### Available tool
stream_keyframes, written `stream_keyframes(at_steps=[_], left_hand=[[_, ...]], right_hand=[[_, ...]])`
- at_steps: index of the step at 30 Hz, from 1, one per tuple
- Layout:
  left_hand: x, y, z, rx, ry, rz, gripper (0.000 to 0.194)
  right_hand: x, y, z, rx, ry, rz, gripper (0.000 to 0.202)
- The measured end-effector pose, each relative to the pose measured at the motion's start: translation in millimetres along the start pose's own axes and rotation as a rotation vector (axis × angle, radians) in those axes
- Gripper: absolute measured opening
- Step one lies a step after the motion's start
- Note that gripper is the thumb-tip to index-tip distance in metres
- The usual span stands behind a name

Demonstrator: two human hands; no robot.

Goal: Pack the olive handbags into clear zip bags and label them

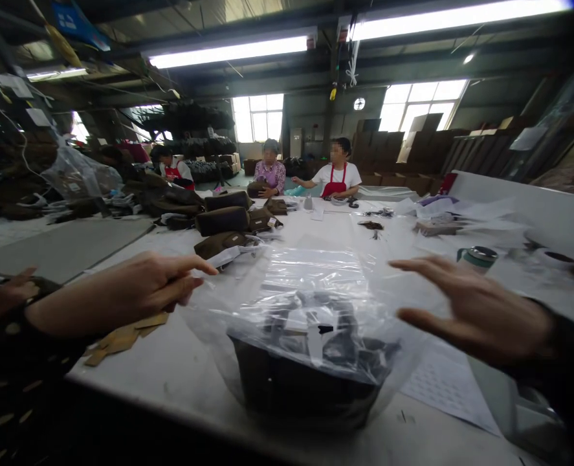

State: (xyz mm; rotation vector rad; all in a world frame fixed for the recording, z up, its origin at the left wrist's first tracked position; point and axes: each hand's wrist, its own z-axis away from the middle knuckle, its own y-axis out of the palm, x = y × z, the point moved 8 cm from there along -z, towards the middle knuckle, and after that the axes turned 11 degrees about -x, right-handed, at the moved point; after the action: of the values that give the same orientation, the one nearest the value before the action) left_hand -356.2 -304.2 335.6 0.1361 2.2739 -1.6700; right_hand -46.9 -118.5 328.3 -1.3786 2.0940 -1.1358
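Note:
A dark bag (306, 382) sits inside a large clear plastic bag (316, 272) at the front of the white table. The plastic spreads out flat behind it, and a white tag shows among the handles. My left hand (141, 288) hovers at the plastic's left edge, index finger pointing inward and the other fingers bent; whether it touches the film I cannot tell. On the right, my right hand (475, 310) is held above the plastic's edge with thumb and fingers apart, holding nothing.
Dark bags (223, 220) are piled at the back left. Brown card pieces (126, 336) lie near my left wrist, a printed sheet (452, 388) at right, a green cup (478, 257) behind my right hand. Another person's hand (12, 291) is at far left. People sit across the table (316, 226).

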Motion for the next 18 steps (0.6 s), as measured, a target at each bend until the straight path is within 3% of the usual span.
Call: stream_keyframes(at_steps=[2, 4, 6, 8, 10, 12, 14, 16, 17, 18], left_hand=[[-6, -2.0, 6, -0.024, -0.011, 0.039, 0.037], [-11, -4.8, 10, -0.022, -0.035, 0.076, 0.041], [-13, -5.4, 14, 0.012, -0.056, 0.105, 0.045], [-12, -3.5, 18, 0.069, -0.082, 0.115, 0.050], [-7, -2.3, 20, 0.117, -0.104, 0.117, 0.053], [2, -5.0, 19, 0.125, -0.123, 0.108, 0.054], [14, -12.1, 15, 0.091, -0.142, 0.097, 0.050], [28, -19.7, 10, 0.068, -0.175, 0.078, 0.043], [34, -23.1, 7, 0.068, -0.193, 0.073, 0.041], [41, -26.2, 5, 0.071, -0.219, 0.069, 0.041]], right_hand=[[48, 38, -18, 0.133, -0.115, -0.023, 0.072], [82, 73, -29, 0.257, -0.187, 0.017, 0.067], [102, 99, -34, 0.337, -0.238, 0.109, 0.043], [113, 113, -34, 0.327, -0.290, 0.215, 0.016], [116, 116, -33, 0.279, -0.326, 0.289, 0.015], [107, 111, -30, 0.244, -0.360, 0.296, 0.016], [80, 95, -29, 0.208, -0.354, 0.292, 0.052], [30, 69, -29, 0.198, -0.263, 0.317, 0.090], [-2, 56, -28, 0.240, -0.158, 0.332, 0.087], [-37, 47, -21, 0.341, -0.035, 0.326, 0.070]])
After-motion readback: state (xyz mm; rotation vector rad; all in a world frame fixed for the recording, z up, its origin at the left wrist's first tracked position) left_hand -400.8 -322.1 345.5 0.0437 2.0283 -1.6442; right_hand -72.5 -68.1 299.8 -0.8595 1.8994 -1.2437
